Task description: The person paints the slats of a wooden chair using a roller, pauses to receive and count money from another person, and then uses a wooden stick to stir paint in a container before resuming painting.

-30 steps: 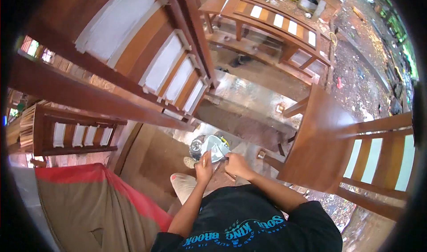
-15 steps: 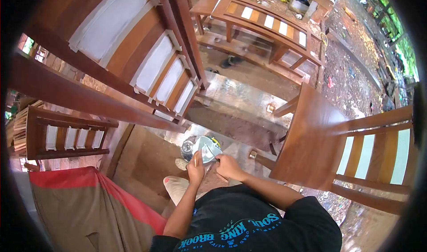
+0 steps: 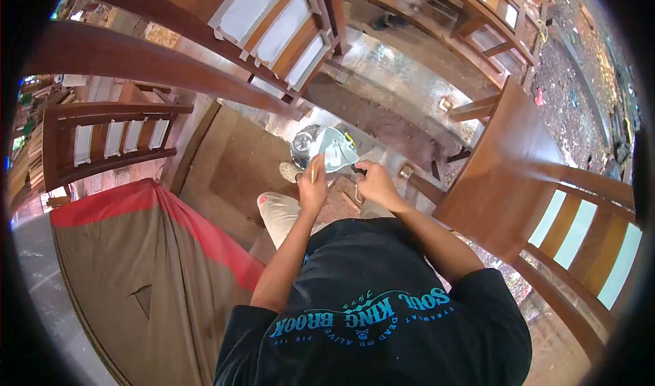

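Note:
My left hand [image 3: 313,187] is closed round a thin, light wooden handle [image 3: 314,173], whose far end reaches the near side of a whitish-grey container [image 3: 337,151]. Fingers bent, my right hand [image 3: 376,183] grips a small dark handle [image 3: 357,170] at the container's right edge. Pale grey material shows inside the container. A shiny round metal thing [image 3: 303,142] lies just to its left, with something yellow and black partly hidden behind the container's right rim. Both hands are in front of my black shirt, above my knees.
A wooden chair [image 3: 495,174] with pale taped strips stands at the right. Large brown wooden frames [image 3: 273,28] rise at the upper left, and a smaller slatted one [image 3: 112,140] is at the left. Brown and red cloth [image 3: 150,249] hangs lower left. A bench [image 3: 477,11] stands at the upper right.
The view has tilted downward, so the hands, container and furniture appear higher in it. Both hands keep their holds; the container still sits between them.

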### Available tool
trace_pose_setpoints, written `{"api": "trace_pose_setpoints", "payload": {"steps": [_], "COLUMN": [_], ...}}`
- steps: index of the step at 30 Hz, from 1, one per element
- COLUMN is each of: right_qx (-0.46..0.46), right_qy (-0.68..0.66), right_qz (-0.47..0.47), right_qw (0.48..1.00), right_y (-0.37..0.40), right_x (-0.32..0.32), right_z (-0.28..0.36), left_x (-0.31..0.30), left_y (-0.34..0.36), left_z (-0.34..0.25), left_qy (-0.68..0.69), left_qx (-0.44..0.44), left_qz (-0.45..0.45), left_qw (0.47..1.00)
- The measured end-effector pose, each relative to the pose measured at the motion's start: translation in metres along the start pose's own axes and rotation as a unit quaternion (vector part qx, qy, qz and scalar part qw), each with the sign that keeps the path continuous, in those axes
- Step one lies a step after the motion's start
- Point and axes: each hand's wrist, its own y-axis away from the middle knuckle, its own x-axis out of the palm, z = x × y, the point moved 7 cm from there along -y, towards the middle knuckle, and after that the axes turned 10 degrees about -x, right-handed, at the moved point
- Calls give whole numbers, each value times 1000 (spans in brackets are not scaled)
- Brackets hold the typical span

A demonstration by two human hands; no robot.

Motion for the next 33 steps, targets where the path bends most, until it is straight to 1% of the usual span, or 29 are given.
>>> {"api": "trace_pose_setpoints", "payload": {"steps": [1,2,4,5,7,8,10,11,13,14,17,19,20,24,25,26,28,29,33], "right_qx": [-9,-18,-70,-96,-71,-58,-64,-67,-41,-29,-42,-84,-104,-78,-65,-52,-32,-23,-66], "right_qy": [13,26,70,92,77,70,21,-3,-14,-19,23,56,73,45,42,40,9,-6,25], "right_qz": [-4,-8,-39,-54,-39,-31,-18,-11,13,24,5,-19,-31,-14,-2,12,23,28,11], "right_qw": [1000,999,994,990,994,995,998,998,999,999,999,995,991,996,997,998,999,999,997], "right_y": [-4,-9,-25,-29,-27,-26,-10,-2,5,6,-11,-28,-32,-22,-9,0,5,5,-16], "right_x": [5,13,35,37,43,40,27,20,9,7,23,39,40,39,27,19,15,15,37], "right_z": [-6,-16,-40,-39,-41,-34,-11,2,17,19,-6,-30,-30,-24,-5,7,10,9,-17], "left_x": [-5,-8,-14,-15,-17,-16,-11,-9,-5,-5,-6,-8,-9,-7,-5,-2,0,-2,-6], "left_y": [4,10,24,25,26,23,15,10,3,3,7,16,19,15,12,9,1,3,8], "left_z": [-10,-17,-27,-25,-19,-16,-8,-2,4,7,12,19,23,43,49,53,51,49,60], "left_qy": [-31,-16,15,28,54,44,24,17,2,13,54,88,106,157,166,155,134,143,239], "left_qx": [-3,7,28,22,9,-6,-38,-31,-18,-33,-67,-76,-77,-76,-77,-85,-100,-141,-162], "left_qz": [3,-1,-9,-11,-18,-11,3,-4,-19,-17,-17,-25,-22,-19,-22,-16,-8,-13,-56], "left_qw": [1000,1000,999,999,998,999,999,999,1000,999,996,993,991,984,983,984,986,980,956]}}
